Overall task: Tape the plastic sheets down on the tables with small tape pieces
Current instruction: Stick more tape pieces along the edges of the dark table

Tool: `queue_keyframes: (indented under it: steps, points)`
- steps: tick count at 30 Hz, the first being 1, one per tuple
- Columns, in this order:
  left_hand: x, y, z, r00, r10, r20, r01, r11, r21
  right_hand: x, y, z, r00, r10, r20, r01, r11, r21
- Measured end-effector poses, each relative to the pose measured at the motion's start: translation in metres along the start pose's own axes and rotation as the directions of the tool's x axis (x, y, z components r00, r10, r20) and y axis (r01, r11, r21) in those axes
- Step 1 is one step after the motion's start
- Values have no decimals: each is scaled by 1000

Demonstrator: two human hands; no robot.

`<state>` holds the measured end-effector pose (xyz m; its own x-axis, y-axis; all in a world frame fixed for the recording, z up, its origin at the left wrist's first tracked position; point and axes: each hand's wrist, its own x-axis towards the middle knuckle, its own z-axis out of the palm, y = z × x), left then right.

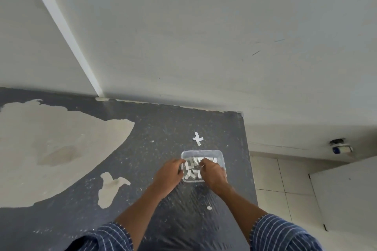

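At the right end of a dark table (pixel 142 128), both hands work at a clear tub (pixel 221 157) of tape pieces (pixel 192 164).

The tub stands on the table near its right edge, at the far end of a glossy, wrinkled sheet (pixel 183 220) that runs back toward the person. The left hand (pixel 168 173) has thumb and curled fingers closed on the tub's left rim. The right hand (pixel 213 172) reaches in from the right, its fingers bent down among the white pieces; whether they have pinched one I cannot tell. Just beyond the tub two strips form a tape cross (pixel 197 138) on the table. A lone white scrap (pixel 209 207) lies on the sheet beside the right forearm. Large pale patches (pixel 51 149) show where the table's dark coat has peeled. Both sleeves (pixel 281 232) are dark blue with thin white stripes.
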<state>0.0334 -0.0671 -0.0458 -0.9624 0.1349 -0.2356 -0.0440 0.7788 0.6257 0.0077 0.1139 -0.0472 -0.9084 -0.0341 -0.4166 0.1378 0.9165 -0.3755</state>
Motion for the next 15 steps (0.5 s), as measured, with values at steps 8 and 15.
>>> queue_keyframes:
  steps: [8, 15]
  points:
    - [11, -3, 3, 1000, -26, -2, 26, 1000, 7, 21, -10, 14, 999, -47, -19, 45, 995, -94]
    - [16, -6, -2, 999, -36, -13, 36, 999, -5, 28, -12, 21, 996, -51, -72, 44, 995, -93]
